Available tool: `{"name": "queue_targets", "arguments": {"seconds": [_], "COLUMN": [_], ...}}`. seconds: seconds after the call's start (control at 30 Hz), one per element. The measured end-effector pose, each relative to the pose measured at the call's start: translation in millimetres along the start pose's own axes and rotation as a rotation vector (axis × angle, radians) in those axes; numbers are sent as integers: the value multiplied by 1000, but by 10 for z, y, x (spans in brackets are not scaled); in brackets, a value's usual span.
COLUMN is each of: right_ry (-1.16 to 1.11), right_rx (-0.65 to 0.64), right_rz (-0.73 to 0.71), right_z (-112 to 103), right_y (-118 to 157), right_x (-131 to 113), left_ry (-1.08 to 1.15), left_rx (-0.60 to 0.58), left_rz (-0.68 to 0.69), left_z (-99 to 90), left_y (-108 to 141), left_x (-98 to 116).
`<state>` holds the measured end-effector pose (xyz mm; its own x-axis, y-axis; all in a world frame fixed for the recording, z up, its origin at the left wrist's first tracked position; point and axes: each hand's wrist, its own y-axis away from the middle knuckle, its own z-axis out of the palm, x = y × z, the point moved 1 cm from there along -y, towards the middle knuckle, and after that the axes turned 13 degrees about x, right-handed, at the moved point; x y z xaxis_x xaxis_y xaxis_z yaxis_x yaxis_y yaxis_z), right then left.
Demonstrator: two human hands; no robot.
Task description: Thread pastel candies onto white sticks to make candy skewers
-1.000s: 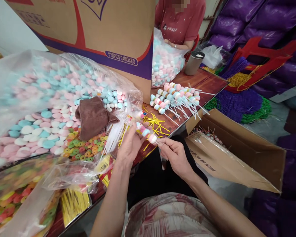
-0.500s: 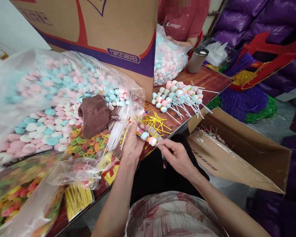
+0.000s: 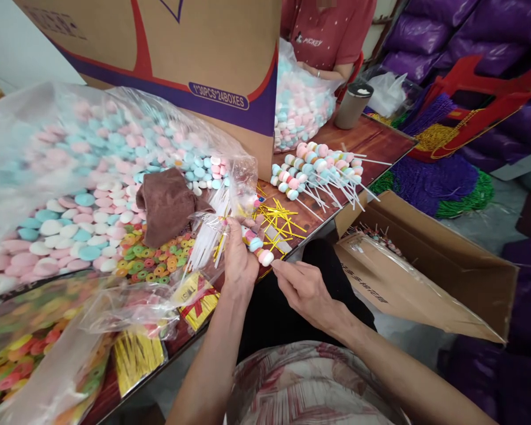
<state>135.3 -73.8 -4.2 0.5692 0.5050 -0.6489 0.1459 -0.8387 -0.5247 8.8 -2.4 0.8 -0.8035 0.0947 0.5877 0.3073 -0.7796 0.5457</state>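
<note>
A marshmallow skewer (image 3: pixel 255 243) in pink, blue and white, with coloured rings between some pieces, lies in my left hand (image 3: pixel 239 257). My left fingers and thumb are closed around its upper part and hide some of it. At the lower end, by the white marshmallow, my right hand (image 3: pixel 303 286) pinches the tip; the fingertips cover exactly what they grip. Just beyond the skewer, loose gold twist ties (image 3: pixel 287 217) are scattered on the table. White sticks (image 3: pixel 207 242) lie left of my left hand, beside gummy rings (image 3: pixel 154 260) and a brown cloth (image 3: pixel 166 206).
Loose marshmallows (image 3: pixel 57 236) spill from a large clear bag. Several marshmallow skewers (image 3: pixel 318 168) are piled near the table's right edge. A big carton (image 3: pixel 168 65) stands behind; an open carton (image 3: pixel 446 277) sits right. Across the table is a person in a red shirt (image 3: pixel 327 41).
Both hands and the skewer have shifted slightly left and down in the view. My right fingertips now sit close against the skewer's end. The rest of the scene has barely changed.
</note>
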Motion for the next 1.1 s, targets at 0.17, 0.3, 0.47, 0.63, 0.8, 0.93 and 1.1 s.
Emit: {"name": "queue_targets", "arguments": {"seconds": [0.17,0.3,0.47,0.63,0.8,0.93,1.1], "right_ry": [-433,-737,-1117,-860,-360,-231,-496], "right_rx": [-4,-5,-30,68,131,129,101], "right_rz": [468,796,1033,908,440,333,636], "right_z": [4,7,48,35,86,145,50], "right_y": [-9,-61,-112,-141,-112,-87,-153], "right_x": [-110,-143,-97,-42,49,56,4], "left_ry": [-1,13,12,-101,-171,-238,-250], "left_rx": [3,-12,-166,-269,-335,-328,-293], "left_rz": [29,9,-101,-213,-240,-231,-261], "left_z": [42,33,10,-37,-100,-115,-71], "left_y": [50,60,44,12,-8,45,36], "left_x": [23,40,32,-9,-95,-102,67]}}
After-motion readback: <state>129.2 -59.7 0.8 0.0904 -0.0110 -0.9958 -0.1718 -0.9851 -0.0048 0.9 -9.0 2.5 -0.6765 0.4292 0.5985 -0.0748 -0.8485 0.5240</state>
